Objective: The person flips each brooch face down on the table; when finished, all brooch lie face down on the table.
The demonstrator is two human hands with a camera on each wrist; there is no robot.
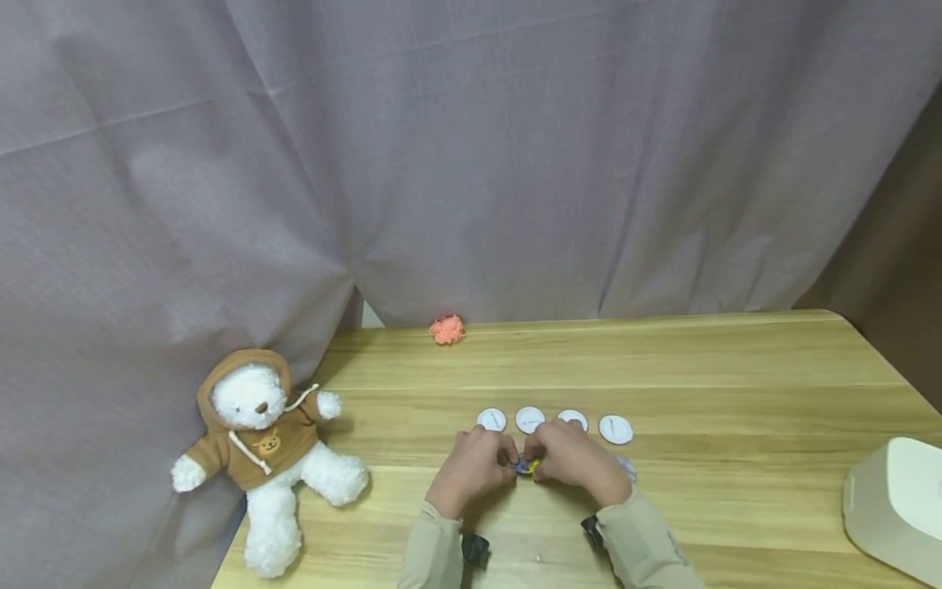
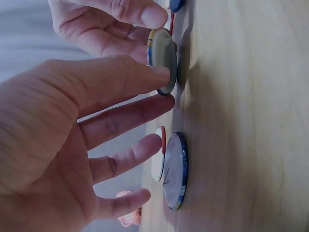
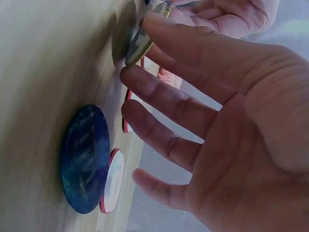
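A round pin badge (image 1: 526,466), blue and yellow on its face, is pinched at its opposite edges between my two hands. My left hand (image 1: 474,466) holds it with thumb and index finger, the other fingers spread out. My right hand (image 1: 577,460) pinches the other edge the same way. The badge (image 2: 163,62) is tilted close over the table in the left wrist view, its plain back towards that camera. Beyond the hands lie several white-backed badges in a row, one of them a badge (image 1: 615,429) at the right end. A glossy blue badge (image 3: 86,159) lies beside my right hand.
A white teddy bear (image 1: 275,458) in a brown hoodie sits at the left of the wooden table (image 1: 736,393). A coral bundle of yarn (image 1: 447,329) lies at the back edge, before a grey curtain (image 1: 478,164). A white container (image 1: 894,507) stands at the right.
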